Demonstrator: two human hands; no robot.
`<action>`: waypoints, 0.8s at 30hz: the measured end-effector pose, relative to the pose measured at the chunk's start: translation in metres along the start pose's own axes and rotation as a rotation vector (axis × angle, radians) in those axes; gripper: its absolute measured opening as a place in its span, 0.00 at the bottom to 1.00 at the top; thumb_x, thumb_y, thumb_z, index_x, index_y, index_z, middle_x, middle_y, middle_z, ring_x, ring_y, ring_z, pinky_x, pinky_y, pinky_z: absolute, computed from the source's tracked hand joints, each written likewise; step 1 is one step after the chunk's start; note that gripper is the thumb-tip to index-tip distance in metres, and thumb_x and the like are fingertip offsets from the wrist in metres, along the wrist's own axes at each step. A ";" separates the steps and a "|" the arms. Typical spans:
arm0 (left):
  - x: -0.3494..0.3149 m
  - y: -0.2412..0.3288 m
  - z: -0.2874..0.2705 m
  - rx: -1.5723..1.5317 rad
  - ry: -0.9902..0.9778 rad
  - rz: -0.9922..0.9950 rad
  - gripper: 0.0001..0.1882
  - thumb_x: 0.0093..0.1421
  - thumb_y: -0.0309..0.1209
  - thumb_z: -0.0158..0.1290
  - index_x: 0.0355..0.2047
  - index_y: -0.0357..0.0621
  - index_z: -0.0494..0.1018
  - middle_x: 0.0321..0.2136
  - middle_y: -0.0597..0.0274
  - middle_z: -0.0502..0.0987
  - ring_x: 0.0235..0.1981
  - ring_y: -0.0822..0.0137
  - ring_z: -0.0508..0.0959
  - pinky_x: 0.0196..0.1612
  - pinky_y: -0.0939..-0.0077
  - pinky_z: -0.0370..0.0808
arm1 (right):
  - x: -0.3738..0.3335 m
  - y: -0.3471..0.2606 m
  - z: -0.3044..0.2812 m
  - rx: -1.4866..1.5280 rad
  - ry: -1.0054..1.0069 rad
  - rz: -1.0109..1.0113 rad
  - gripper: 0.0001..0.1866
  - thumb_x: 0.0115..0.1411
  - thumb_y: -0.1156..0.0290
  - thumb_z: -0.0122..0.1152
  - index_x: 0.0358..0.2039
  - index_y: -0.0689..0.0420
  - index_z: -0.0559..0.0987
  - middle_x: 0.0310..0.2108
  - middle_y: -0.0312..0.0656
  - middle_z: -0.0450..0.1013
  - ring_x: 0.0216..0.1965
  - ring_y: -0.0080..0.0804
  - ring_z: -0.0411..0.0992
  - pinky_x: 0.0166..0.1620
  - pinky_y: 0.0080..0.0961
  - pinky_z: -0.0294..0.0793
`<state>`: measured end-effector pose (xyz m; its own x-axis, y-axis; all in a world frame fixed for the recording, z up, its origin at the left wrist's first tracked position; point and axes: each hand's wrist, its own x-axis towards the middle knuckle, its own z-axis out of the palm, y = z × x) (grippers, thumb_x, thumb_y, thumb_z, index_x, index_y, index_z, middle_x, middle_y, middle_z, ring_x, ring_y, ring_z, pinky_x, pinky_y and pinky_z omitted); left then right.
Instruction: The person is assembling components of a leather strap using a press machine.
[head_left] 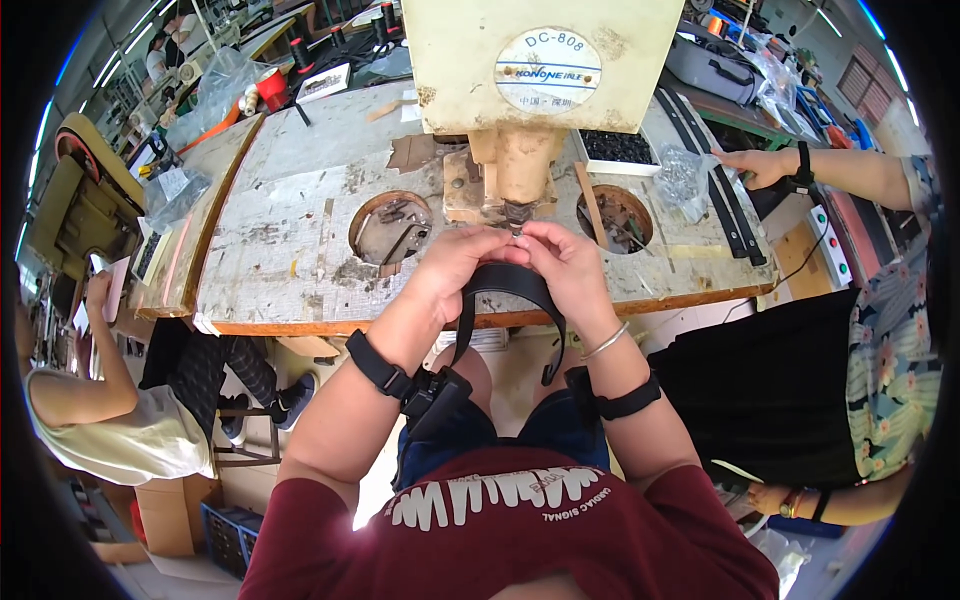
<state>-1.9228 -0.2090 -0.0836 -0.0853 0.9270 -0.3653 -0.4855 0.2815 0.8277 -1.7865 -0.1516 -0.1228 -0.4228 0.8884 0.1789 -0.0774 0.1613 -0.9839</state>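
My left hand [452, 268] and my right hand [568, 266] meet at the table's front, fingers closed and fingertips nearly touching. Between them a black strap [508, 279] arches over, its two lengths hanging below the table edge toward my knees. Both hands grip this strap, though my fingers cover part of it. A tiny shiny metal piece [517, 233] shows at the fingertips, too small to name. Directly above is the tool head [518, 208] of a cream-coloured press machine [450, 60].
Two round holes in the worktable [290, 230] hold scraps. A tray of small black parts [615, 147] and long black strips [733, 215] lie to the right, where another person's hand [755, 167] rests. Someone sits at left beside a brown-edged table [215, 185]. A button box [828, 245] is at right.
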 end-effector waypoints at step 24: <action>-0.023 -0.012 0.028 0.197 0.004 0.137 0.08 0.56 0.30 0.48 0.30 0.36 0.70 0.25 0.58 0.76 0.27 0.73 0.75 0.33 0.83 0.71 | -0.030 -0.009 -0.015 0.070 0.023 -0.130 0.08 0.54 0.77 0.54 0.36 0.60 0.76 0.26 0.31 0.72 0.26 0.13 0.67 0.28 0.08 0.66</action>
<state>-1.8908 -0.2270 -0.0736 -0.1424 0.9589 -0.2453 -0.2901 0.1965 0.9366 -1.7599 -0.1731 -0.1197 -0.3847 0.8717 0.3036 -0.1936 0.2454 -0.9499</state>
